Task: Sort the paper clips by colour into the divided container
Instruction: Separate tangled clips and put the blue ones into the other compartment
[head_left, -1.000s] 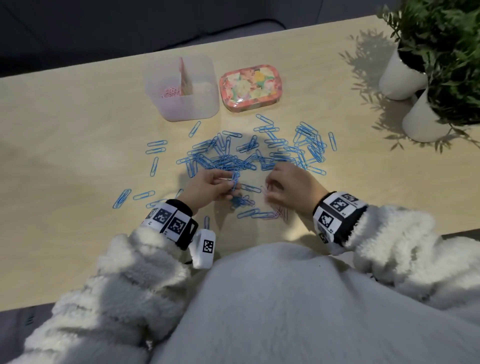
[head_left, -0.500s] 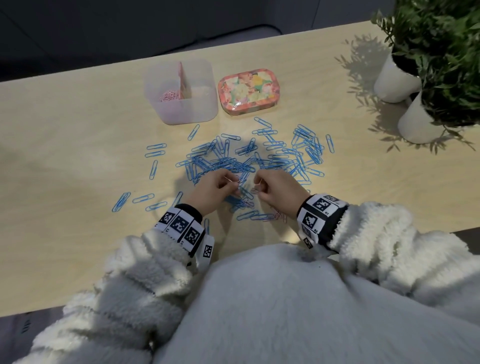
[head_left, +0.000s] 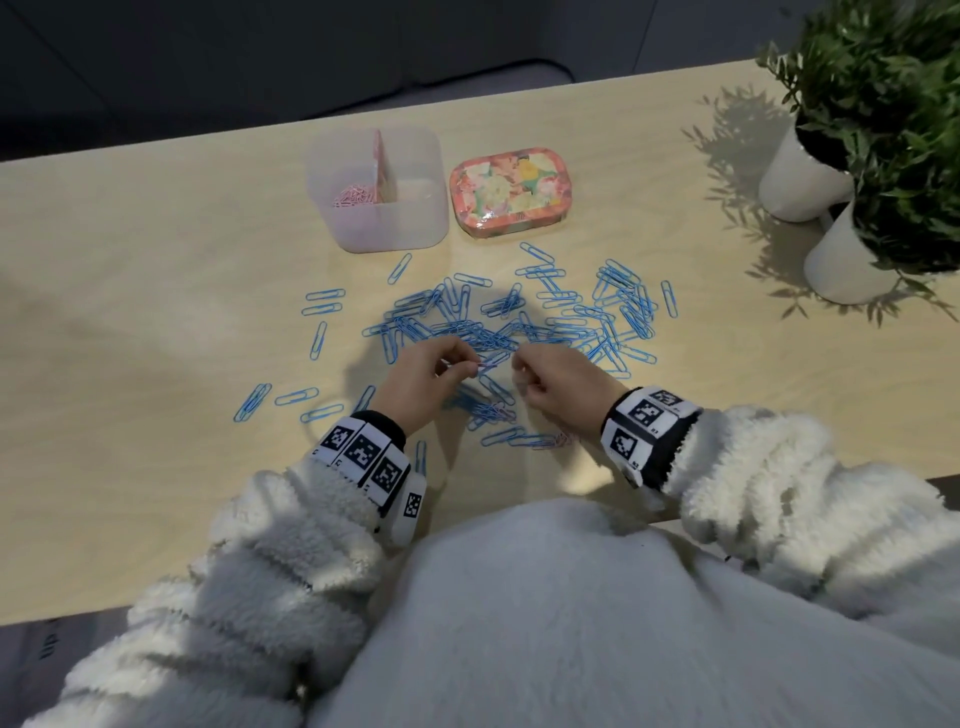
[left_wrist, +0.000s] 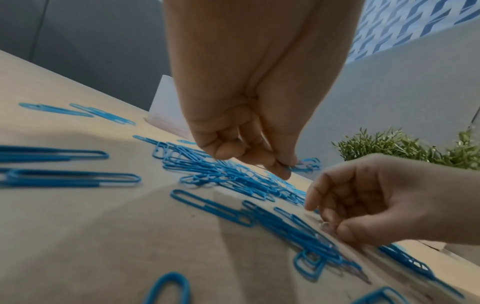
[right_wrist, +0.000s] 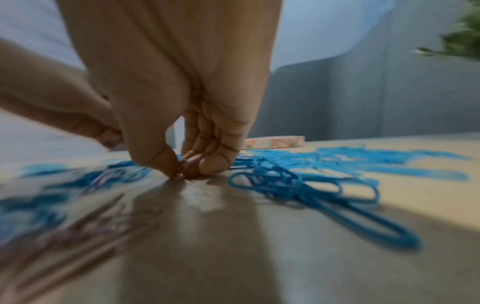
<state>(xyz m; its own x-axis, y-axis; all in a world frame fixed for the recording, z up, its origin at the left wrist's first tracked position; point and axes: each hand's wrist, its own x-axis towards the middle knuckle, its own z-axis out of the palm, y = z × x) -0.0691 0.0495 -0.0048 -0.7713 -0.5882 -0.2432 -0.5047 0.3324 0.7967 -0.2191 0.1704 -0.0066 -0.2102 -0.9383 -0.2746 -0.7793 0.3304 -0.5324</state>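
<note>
- A few pink clips (head_left: 556, 440) lay nearest the body, on the table (head_left: 130, 270) just behind the right hand (head_left: 558, 382), mixed with blue ones.
- The right hand was curled, thumb and fingertips (right_wrist: 168, 164) pressed together at the table surface. Something small seemed caught in that pinch, probably a pink clip, but the right wrist view was too blurred to be sure.
- Just left of it, the left hand (head_left: 428, 376) was curled too, its fingertips (left_wrist: 281, 164) pinching a clip over the near edge of the pile; the colour was not clear.
- Beyond both grips, the blue clips (head_left: 519, 322) spread in a wide tangle, with strays well off to the left and right.
- Farther still, past the pile, stood the container (head_left: 379, 192). Its left compartment held a small heap of sorted pink clips (head_left: 353, 196); the right compartment looked empty.
- Just right of the container sat a floral tin (head_left: 511, 189).
- Judged from this, the pink sorting was nearly finished, with a handful left near the hands. None of the blue had gone in, so most of the job remained.
</note>
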